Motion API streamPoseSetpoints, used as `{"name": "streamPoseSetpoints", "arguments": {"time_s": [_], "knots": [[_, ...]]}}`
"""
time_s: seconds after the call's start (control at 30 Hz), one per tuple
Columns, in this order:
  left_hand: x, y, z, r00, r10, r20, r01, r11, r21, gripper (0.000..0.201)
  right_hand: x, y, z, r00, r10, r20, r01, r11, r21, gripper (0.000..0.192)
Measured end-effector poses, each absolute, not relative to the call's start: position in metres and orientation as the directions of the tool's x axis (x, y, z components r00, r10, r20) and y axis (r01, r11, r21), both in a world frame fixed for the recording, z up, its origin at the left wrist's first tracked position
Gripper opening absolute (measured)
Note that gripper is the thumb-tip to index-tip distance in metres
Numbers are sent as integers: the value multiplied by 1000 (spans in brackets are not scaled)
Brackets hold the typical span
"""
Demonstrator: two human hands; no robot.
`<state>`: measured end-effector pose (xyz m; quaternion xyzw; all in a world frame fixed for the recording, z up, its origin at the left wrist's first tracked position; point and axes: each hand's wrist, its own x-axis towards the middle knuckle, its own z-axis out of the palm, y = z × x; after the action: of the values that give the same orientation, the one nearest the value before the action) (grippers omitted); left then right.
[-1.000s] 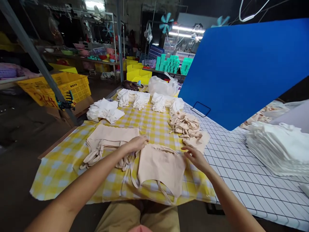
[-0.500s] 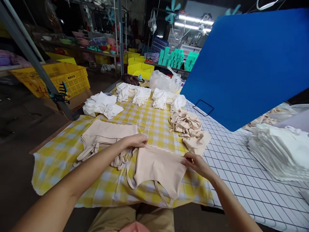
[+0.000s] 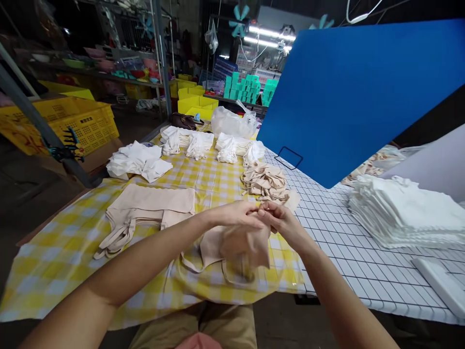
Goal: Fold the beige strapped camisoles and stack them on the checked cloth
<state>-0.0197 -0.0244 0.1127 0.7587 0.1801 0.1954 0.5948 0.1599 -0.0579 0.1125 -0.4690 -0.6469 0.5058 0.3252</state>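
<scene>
A beige camisole top (image 3: pixel 232 245) hangs from my hands above the checked cloth, partly blurred, its straps trailing below. My left hand (image 3: pixel 241 214) and my right hand (image 3: pixel 278 217) meet at its upper edge, fingers closed on the fabric. Left of them lies a neat stack of beige tops (image 3: pixel 152 201), straps toward me. Just beyond my right hand is a crumpled heap of beige tops (image 3: pixel 265 179). My left forearm covers part of the stack's near side.
White folded bundles (image 3: pixel 189 139) and a loose white pile (image 3: pixel 138 160) lie farther back on the yellow checked cloth (image 3: pixel 203 174). A large blue board (image 3: pixel 356 102) leans at right, near a tall white stack (image 3: pixel 407 208). A yellow crate (image 3: pixel 87 126) stands left beside a metal post.
My left hand has moved right to meet my right hand. The top, spread flat between them before, is now lifted and bunched. The view has shifted right.
</scene>
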Motion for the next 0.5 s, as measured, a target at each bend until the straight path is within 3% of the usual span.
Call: {"name": "streamPoseSetpoints", "arguments": {"time_s": [0.2,0.33,0.5], "knots": [[-46,-13,111,822,569,3,171,-252,952,28,178,-69,119,-492,842,-223,327,-59,-943,32],[-47,-19,118,858,513,-5,187,-304,934,27,169,-74,122,-471,867,-164,313,-9,-950,33],[-39,-28,134,833,550,54,134,-295,946,29,155,-74,133,-479,875,-67,293,88,-952,34]]}}
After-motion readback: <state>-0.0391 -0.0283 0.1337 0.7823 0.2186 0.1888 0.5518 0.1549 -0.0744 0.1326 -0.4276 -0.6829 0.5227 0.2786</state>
